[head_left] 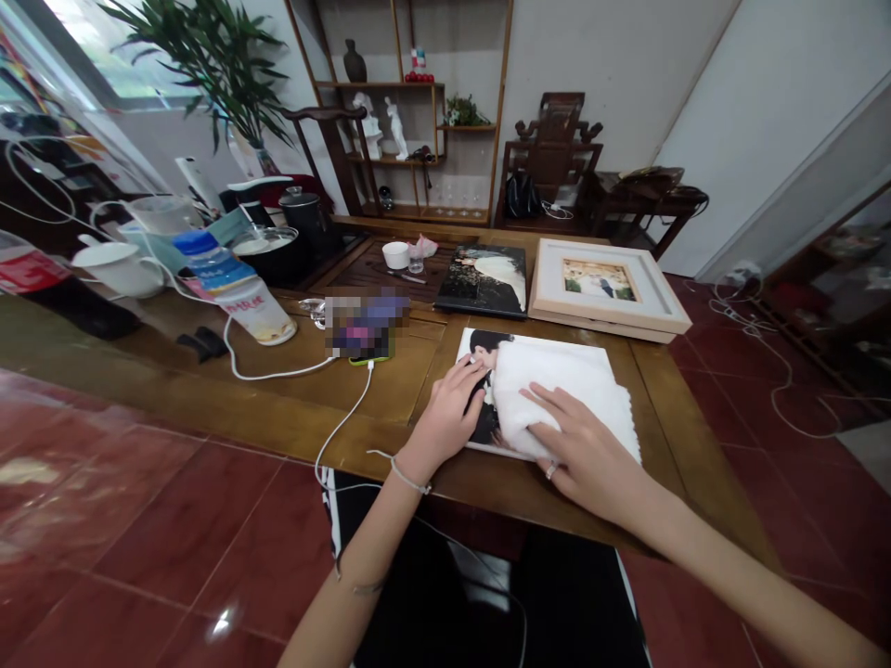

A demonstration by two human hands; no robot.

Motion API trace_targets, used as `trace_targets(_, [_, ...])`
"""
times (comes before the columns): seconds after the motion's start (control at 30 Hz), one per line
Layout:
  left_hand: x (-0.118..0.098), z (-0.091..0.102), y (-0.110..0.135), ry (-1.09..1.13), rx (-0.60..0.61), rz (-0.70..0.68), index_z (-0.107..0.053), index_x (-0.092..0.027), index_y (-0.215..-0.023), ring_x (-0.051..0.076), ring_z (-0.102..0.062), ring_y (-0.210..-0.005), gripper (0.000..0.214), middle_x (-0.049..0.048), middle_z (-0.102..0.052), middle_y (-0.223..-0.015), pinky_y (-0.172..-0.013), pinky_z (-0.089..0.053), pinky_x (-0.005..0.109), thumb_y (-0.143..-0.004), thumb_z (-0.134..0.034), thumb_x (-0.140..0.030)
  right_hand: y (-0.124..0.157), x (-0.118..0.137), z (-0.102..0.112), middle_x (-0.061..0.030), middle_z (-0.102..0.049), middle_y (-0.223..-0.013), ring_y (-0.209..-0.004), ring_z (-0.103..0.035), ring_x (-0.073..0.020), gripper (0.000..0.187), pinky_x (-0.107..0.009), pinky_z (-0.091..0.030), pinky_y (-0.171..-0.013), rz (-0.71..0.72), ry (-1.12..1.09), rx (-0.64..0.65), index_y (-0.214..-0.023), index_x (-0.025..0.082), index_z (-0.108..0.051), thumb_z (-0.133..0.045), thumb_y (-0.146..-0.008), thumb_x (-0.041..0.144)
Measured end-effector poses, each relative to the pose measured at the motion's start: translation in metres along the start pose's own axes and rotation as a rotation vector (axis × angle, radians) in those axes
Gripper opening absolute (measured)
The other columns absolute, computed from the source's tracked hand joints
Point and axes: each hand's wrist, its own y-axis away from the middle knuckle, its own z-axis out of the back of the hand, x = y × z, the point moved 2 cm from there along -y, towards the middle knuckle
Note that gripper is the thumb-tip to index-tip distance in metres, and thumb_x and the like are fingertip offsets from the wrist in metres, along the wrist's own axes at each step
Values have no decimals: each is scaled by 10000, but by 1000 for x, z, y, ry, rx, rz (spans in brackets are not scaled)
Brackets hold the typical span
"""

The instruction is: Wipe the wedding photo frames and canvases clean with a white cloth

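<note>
A white photo panel (488,429), printed with a person in a dark suit, lies flat near the table's front edge. My left hand (447,415) rests on its left side, fingers stretched out and flat. A folded white cloth (583,378) covers most of the panel's middle and right. My right hand (583,447), with a ring on one finger, presses on the cloth and grips it between the fingers. What is printed under the cloth is hidden.
Behind the panel lie a dark photo panel (483,278) and a light wooden framed photo (613,289). To the left are a phone (372,325), partly blurred, with a white cable (343,417), a white bottle (243,301) and a cola bottle (66,289). Cups and a dark pot (304,218) stand farther back.
</note>
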Motion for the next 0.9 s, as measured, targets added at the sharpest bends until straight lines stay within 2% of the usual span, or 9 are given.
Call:
trace_targets(0.1, [1, -1, 0, 13, -4, -15, -478, -193, -1285, 224, -323, -1358, 380, 89, -476, -1384, -1082, -319, 469, -915, -402, -158, 8, 20, 1, -174, -403, -1426, -1357, -261, -325, 283, -513, -265, -1092, 44, -39, 51, -971, 151, -639, -554, -706, 100])
trace_targets(0.23, [2, -1, 0, 18, -5, -19, -498, -192, -1260, 218, -323, -1359, 365, 94, -493, -1365, -1077, -326, 468, -914, -391, -145, 12, 28, 5, -137, -425, -1421, -1346, -296, -300, 297, -491, -288, -1087, 49, -74, 72, -1011, 184, -640, -557, -731, 134])
trace_targets(0.33, [1, 0, 0, 15, 3, -15, -484, -179, -1275, 224, -317, -1361, 374, 93, -475, -1385, -1084, -317, 469, -914, -393, -149, 5, 17, 7, -125, -485, -1375, -1297, -388, -279, 301, -457, -351, -1056, 35, -74, 50, -984, 185, -649, -559, -706, 112])
trace_targets(0.43, [-1, 1, 0, 8, 8, 3, -479, -170, -1286, 226, -316, -1361, 376, 88, -464, -1398, -1092, -306, 468, -920, -397, -162, -3, -3, 7, -153, -531, -1324, -1254, -443, -292, 242, -453, -395, -1017, 3, -36, -25, -930, 166, -663, -572, -711, 120])
trace_targets(0.63, [-4, 3, 0, 10, -2, 26, -500, -168, -1266, 221, -329, -1354, 355, 87, -491, -1375, -1093, -310, 459, -924, -406, -176, -10, -38, 4, -206, -518, -1315, -1190, -497, -326, 212, -467, -439, -958, -91, 75, -83, -948, 138, -656, -572, -758, 179])
trace_targets(0.73, [-3, 2, 0, 7, -7, 23, -499, -178, -1266, 221, -330, -1353, 353, 82, -493, -1373, -1091, -312, 461, -925, -406, -181, -10, -40, 4, -201, -509, -1324, -1209, -479, -320, 182, -473, -428, -969, -98, 83, -96, -925, 145, -647, -559, -770, 185])
trace_targets(0.9, [-2, 2, 1, 5, -15, 19, -500, -190, -1266, 222, -335, -1351, 354, 78, -490, -1376, -1086, -319, 462, -926, -398, -183, -5, -28, 4, -202, -527, -1300, -1248, -437, -326, 304, -493, -418, -974, -52, 68, -77, -916, 146, -624, -551, -634, 60])
